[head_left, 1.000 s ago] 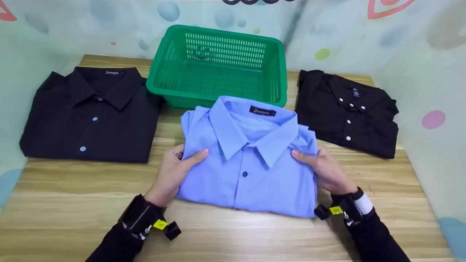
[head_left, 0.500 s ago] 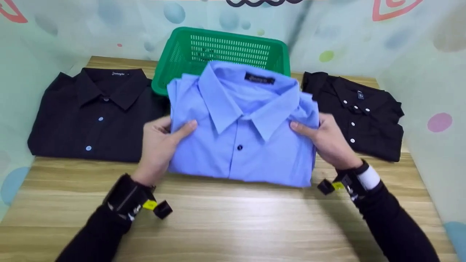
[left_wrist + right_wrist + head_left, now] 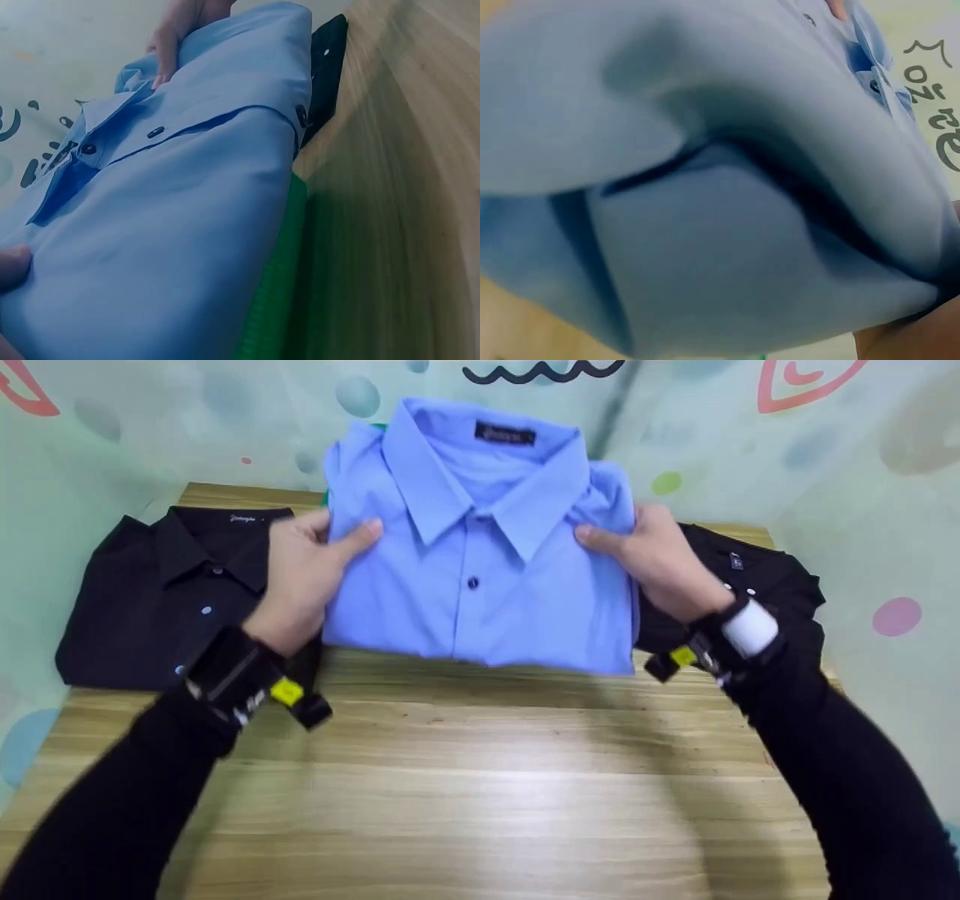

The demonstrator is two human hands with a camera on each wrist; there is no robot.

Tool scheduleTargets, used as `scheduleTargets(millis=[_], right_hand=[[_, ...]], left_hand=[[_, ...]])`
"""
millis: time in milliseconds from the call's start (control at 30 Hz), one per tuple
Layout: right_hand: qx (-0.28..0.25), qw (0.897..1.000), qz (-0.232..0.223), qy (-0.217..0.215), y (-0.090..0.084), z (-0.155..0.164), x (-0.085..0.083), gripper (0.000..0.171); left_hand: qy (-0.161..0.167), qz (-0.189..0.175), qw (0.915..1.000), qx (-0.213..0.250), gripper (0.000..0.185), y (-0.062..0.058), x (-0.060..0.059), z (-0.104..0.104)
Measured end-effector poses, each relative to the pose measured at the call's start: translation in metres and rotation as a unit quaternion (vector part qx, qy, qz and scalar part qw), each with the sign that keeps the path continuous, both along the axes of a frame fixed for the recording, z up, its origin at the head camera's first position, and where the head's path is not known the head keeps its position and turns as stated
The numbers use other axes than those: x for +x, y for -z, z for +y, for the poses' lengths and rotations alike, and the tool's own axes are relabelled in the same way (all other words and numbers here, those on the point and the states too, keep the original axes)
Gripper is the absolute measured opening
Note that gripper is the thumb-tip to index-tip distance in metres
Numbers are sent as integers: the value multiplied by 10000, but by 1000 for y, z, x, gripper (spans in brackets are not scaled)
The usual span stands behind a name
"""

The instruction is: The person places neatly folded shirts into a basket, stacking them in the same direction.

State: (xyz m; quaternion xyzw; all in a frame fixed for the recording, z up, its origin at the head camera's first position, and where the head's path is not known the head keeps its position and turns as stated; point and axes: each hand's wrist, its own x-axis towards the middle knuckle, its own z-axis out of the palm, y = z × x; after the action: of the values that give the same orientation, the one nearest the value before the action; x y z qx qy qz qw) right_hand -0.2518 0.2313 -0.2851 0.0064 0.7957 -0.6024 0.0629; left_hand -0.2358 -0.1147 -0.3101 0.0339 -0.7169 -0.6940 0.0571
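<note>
A folded blue shirt [image 3: 480,547] is held up in the air above the wooden table [image 3: 480,780], collar away from me. My left hand [image 3: 304,570] grips its left edge, thumb on top. My right hand [image 3: 660,556] grips its right edge the same way. The shirt hides almost all of the green basket behind it; a strip of green basket [image 3: 274,300] shows under the shirt [image 3: 165,225] in the left wrist view. The right wrist view is filled by the blurred underside of the shirt [image 3: 705,187].
A folded black shirt [image 3: 172,592] lies at the table's left. Another black shirt [image 3: 757,577] lies at the right, partly behind my right wrist. Pale patterned walls close in the table at the back and sides. Bare wood lies in front.
Both hands have lifted the blue shirt off the table and carried it up and away, so that it now covers the green basket.
</note>
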Motion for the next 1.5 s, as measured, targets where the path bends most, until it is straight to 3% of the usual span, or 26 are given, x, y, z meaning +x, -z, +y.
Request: scheduleTargets(millis=[167, 267, 467, 700, 833, 933, 1100, 1300, 1500], right_hand=[[356, 9985, -169, 373, -21, -13, -28, 30], [593, 9963, -310, 543, -27, -21, -44, 31], [728, 9951, -392, 537, -22, -31, -66, 37], [1285, 9895, -426, 503, -23, -33, -85, 33], [1628, 9845, -437, 488, -29, -30, -92, 34], [1698, 9837, -235, 535, -32, -29, -95, 35], [1928, 9796, 13, 561, -31, -30, -98, 36], [2585, 9655, -142, 292, -22, -34, -101, 34], [2920, 9530, -791, 139, -23, -31, -103, 22]], left_hand=[[54, -383, 9988, -308, 37, -30, -32, 0], [63, -620, 9971, -444, 37, -40, -51, 1], [90, -870, 9902, -1091, 38, -44, -81, 2], [463, -1332, 9681, -2072, 43, -48, -107, 6], [553, -1325, 9637, -2251, 46, -49, -115, 13], [564, -1078, 9587, -2572, 49, -49, -119, 16], [515, -775, 9445, -3151, 53, -48, -123, 18], [561, -1100, 9196, -3729, 40, -41, -124, 17], [660, -1317, 8996, -4111, 38, -36, -120, 20]])
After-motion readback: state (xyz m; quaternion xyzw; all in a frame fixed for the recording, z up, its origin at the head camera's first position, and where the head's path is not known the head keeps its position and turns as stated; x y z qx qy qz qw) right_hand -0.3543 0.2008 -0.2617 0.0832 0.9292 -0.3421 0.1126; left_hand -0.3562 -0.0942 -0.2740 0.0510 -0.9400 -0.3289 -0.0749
